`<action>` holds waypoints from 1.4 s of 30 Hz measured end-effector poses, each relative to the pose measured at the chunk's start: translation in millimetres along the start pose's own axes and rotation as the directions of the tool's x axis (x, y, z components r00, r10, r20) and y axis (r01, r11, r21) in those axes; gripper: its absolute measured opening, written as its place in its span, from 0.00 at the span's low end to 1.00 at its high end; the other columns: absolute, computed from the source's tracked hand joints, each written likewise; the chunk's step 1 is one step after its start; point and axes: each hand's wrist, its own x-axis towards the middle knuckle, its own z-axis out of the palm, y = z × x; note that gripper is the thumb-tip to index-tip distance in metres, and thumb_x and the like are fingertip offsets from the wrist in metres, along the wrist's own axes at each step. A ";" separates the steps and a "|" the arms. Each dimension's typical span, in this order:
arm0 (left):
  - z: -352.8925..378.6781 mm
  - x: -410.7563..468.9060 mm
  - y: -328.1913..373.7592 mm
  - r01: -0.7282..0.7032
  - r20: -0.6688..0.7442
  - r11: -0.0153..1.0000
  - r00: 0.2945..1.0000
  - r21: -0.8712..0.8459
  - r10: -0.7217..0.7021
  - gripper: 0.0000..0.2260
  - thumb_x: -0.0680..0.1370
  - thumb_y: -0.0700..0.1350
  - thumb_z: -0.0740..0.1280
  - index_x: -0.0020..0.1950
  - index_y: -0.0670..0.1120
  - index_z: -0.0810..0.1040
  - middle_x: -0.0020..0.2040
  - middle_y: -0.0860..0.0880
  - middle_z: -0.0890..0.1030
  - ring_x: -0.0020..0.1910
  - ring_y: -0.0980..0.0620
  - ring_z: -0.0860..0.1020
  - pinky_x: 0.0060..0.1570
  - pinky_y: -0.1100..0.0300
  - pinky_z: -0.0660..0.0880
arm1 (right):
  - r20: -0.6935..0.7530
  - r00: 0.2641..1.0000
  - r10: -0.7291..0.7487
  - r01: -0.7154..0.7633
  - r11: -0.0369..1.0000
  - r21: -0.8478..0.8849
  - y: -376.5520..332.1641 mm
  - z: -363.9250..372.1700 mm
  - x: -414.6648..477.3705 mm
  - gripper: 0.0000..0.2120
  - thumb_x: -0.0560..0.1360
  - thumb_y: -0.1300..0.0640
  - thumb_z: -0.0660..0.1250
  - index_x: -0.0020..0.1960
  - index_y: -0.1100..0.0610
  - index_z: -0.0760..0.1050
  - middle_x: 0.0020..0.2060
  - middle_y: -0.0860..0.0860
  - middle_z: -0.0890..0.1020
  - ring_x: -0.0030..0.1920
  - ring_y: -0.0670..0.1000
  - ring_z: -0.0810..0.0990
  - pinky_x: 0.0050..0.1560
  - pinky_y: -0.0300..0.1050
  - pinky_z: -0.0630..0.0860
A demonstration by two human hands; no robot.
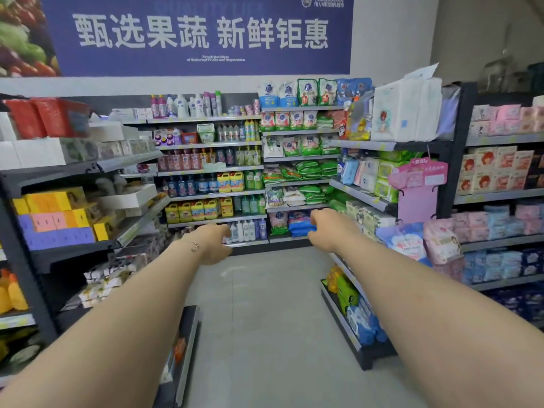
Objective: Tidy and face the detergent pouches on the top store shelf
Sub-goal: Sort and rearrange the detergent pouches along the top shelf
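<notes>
Head view: 2 bare arms stretched down the aisle, left hand (216, 242) and right hand (322, 225) both empty, fingers loosely curled downward. Pouches (315, 91) upright in a row on the far top shelf (300, 108) — just right of bottles (188, 106), well apart from both hands.

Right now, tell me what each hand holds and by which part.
Nothing is held. The left hand and right hand reach out over the aisle, fingers loosely curled, well short of the detergent pouches.
</notes>
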 end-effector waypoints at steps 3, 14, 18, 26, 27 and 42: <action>4.5 46.6 -5.2 -0.011 -0.009 1.000 1.000 0.009 0.011 0.19 0.78 0.51 0.62 0.69 0.51 0.67 0.66 0.48 0.73 0.62 0.46 0.72 0.62 0.48 0.71 | 0.018 1.000 -0.019 0.020 0.998 -0.057 13.7 11.6 43.9 0.11 0.75 0.56 0.60 0.56 0.55 0.71 0.53 0.54 0.76 0.48 0.58 0.76 0.45 0.47 0.70; -4.4 266.0 10.1 -0.053 -0.044 0.998 0.998 0.025 0.054 0.19 0.79 0.49 0.62 0.70 0.50 0.67 0.67 0.48 0.72 0.62 0.47 0.73 0.62 0.49 0.72 | -0.084 0.994 -0.068 0.060 0.994 -0.091 66.5 17.7 261.7 0.15 0.75 0.55 0.61 0.62 0.54 0.70 0.57 0.55 0.77 0.52 0.58 0.77 0.45 0.48 0.73; -3.9 346.1 17.1 -0.066 -0.058 0.998 0.996 0.022 0.067 0.19 0.79 0.50 0.62 0.70 0.49 0.67 0.67 0.47 0.73 0.61 0.47 0.74 0.61 0.50 0.73 | -0.076 0.996 -0.050 0.045 0.997 -0.066 86.0 33.3 335.8 0.14 0.75 0.56 0.60 0.61 0.54 0.70 0.55 0.55 0.77 0.47 0.57 0.77 0.40 0.46 0.70; 29.8 474.0 -14.5 -0.028 -0.025 1.000 0.999 -0.002 0.028 0.19 0.79 0.51 0.63 0.69 0.51 0.68 0.68 0.49 0.71 0.64 0.48 0.72 0.64 0.49 0.71 | 0.007 0.999 -0.036 0.036 0.998 -0.060 106.9 90.2 456.2 0.14 0.76 0.55 0.61 0.61 0.55 0.70 0.57 0.56 0.77 0.52 0.59 0.77 0.46 0.48 0.72; 33.2 490.9 -19.4 -0.023 -0.020 1.000 1.000 -0.010 0.023 0.19 0.79 0.51 0.63 0.69 0.51 0.68 0.68 0.49 0.72 0.63 0.48 0.72 0.64 0.49 0.71 | 0.007 0.999 -0.037 0.037 0.998 -0.058 108.0 96.4 472.1 0.15 0.75 0.55 0.61 0.61 0.55 0.70 0.57 0.56 0.77 0.52 0.59 0.77 0.47 0.48 0.73; 33.9 807.5 -94.7 -0.079 0.009 0.997 0.997 0.010 0.079 0.17 0.79 0.49 0.61 0.68 0.49 0.69 0.65 0.48 0.73 0.61 0.47 0.74 0.60 0.52 0.72 | -0.019 0.998 0.065 -0.065 0.998 0.016 109.7 181.7 779.4 0.15 0.76 0.53 0.61 0.62 0.55 0.71 0.57 0.55 0.77 0.52 0.57 0.77 0.49 0.49 0.75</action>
